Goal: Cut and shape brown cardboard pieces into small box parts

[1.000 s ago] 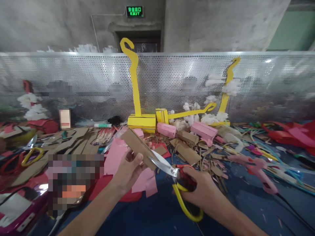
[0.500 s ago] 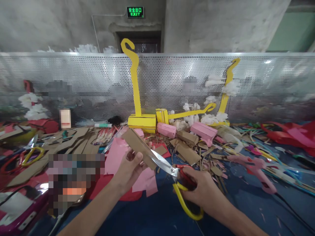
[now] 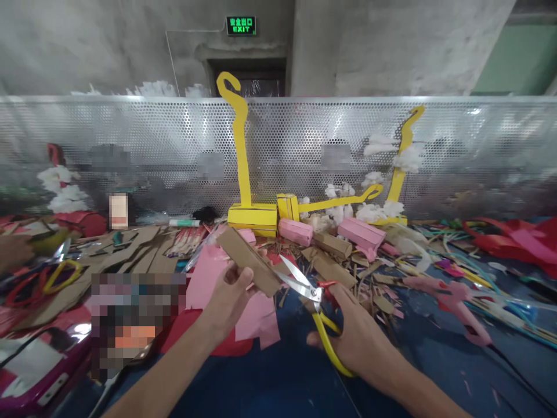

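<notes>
My left hand [image 3: 232, 293] grips a folded strip of brown cardboard [image 3: 248, 261], thumb on the near side, the strip slanting down to the right. In my right hand [image 3: 354, 325] is a pair of scissors [image 3: 315, 295] with one red and one yellow handle. Their blades are parted and point up-left, close to the strip's lower right end. Beneath my left hand lie pink paper sheets [image 3: 261, 319] and a red sheet [image 3: 191, 334]. Brown scraps [image 3: 326, 267] are heaped just beyond the scissors.
Yellow hooked cardboard shapes [image 3: 252, 217] stand by a perforated metal screen [image 3: 174, 128]. A pink glue gun [image 3: 455, 299] with a cord lies right. Cardboard strips [image 3: 139, 249] and another pair of scissors [image 3: 63, 276] lie left. A blurred hand [image 3: 17, 252] appears at the far left.
The scissors have opened and drawn back to the right, away from the cardboard strip's edge. The strip has turned slightly in my left hand. A blurred hand has appeared at the far left.
</notes>
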Tool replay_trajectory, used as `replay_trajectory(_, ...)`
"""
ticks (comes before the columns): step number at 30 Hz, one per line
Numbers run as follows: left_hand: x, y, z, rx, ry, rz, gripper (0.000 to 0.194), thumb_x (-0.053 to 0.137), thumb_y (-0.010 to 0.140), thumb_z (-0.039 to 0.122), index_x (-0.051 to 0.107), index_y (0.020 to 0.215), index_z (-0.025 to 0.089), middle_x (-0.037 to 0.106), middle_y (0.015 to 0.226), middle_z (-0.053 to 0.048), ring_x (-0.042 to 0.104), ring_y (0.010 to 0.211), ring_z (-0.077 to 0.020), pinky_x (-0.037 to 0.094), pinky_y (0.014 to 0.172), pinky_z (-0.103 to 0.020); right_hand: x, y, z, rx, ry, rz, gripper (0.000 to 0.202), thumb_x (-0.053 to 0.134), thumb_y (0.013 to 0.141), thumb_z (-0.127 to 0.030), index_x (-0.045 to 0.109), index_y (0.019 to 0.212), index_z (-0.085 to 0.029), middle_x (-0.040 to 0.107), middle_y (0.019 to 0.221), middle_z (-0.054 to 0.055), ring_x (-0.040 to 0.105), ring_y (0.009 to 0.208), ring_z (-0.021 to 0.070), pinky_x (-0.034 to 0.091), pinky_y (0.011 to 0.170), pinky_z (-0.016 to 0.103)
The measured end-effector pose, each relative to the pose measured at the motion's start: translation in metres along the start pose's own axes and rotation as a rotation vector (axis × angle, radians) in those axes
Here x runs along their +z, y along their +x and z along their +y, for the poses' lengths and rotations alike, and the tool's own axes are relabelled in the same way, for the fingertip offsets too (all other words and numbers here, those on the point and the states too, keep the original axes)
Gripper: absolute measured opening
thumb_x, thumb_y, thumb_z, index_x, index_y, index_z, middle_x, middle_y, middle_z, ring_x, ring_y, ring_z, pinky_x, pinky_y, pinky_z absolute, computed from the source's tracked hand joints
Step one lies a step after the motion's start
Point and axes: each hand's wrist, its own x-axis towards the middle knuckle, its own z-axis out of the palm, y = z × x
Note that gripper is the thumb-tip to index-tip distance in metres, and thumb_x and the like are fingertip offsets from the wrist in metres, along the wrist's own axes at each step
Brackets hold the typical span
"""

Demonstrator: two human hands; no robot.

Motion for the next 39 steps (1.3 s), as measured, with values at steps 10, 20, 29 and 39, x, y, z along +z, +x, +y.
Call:
replay_trajectory(10,0.007,-0.005,0.003,-0.037,0.06,0.01,0.046,0.096,0.062,0.038,0.075,0.099,0.021,0.076,0.106,-0.007,0.071,0.097,-0.0264,0.061,0.08,-0.036,-0.005,-0.001,-0.005,-0.062,0.093,-0.071,0.034,0.064,0.077,-0.019,0.055,0.11,-0.023,0.066,0.094,0.002,0.063,0.082,0.0215,0.047,0.074,0.032)
replay_trajectory(20,0.01,-0.008,0.008,-0.048,0.107,-0.019,0.049,0.096,0.062,0.039,0.074,0.103,0.023,0.074,0.114,-0.009,0.07,0.099,-0.0283,0.06,0.079,-0.038,-0.006,-0.002,-0.004,-0.097,0.056,-0.134,0.018,0.064,0.075,-0.02,0.058,0.092,-0.022,0.066,0.08,-0.001,0.056,0.069,0.0174,0.039,0.063,0.028)
replay_trajectory(29,0.011,-0.009,0.008,-0.043,0.113,-0.02,0.051,0.094,0.064,0.041,0.071,0.105,0.02,0.072,0.118,-0.011,0.067,0.107,-0.0293,0.058,0.088,-0.041,-0.004,-0.001,0.006,-0.095,0.036,-0.161,0.01,0.064,0.079,-0.022,0.056,0.086,-0.022,0.059,0.07,-0.004,0.048,0.061,0.014,0.033,0.057,0.026)
replay_trajectory(39,0.011,-0.008,0.008,-0.048,0.061,0.0,0.051,0.095,0.065,0.038,0.071,0.106,0.019,0.075,0.115,-0.011,0.07,0.109,-0.0285,0.059,0.09,-0.04,-0.003,-0.003,0.003,-0.101,-0.003,-0.155,0.013,0.065,0.081,-0.026,0.053,0.078,-0.022,0.047,0.064,-0.007,0.038,0.059,0.012,0.026,0.055,0.026)
